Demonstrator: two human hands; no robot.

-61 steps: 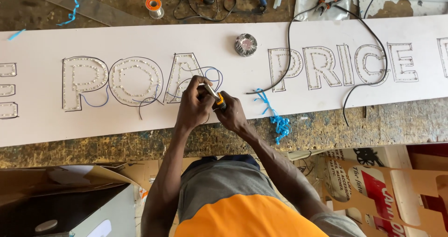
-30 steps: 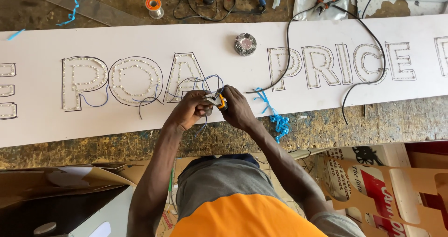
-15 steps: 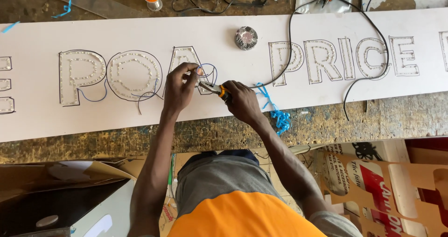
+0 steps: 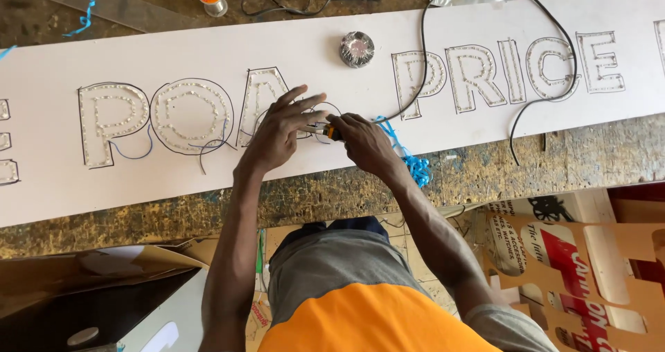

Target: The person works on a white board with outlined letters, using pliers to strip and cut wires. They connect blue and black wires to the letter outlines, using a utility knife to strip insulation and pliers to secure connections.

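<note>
At the far left, the long white sign board with outlined letters lay across the scarred wooden workbench; bare board remained below the letters toward the near edge. Your left hand rested on the third letter, fingers spread apart, gripping nothing visible. Your right hand was clamped on a small yellow-handled tool, its tip at the thin wires. Just right, blue plastic strands overhung the board edge. A black cable looped across the right letters.
</note>
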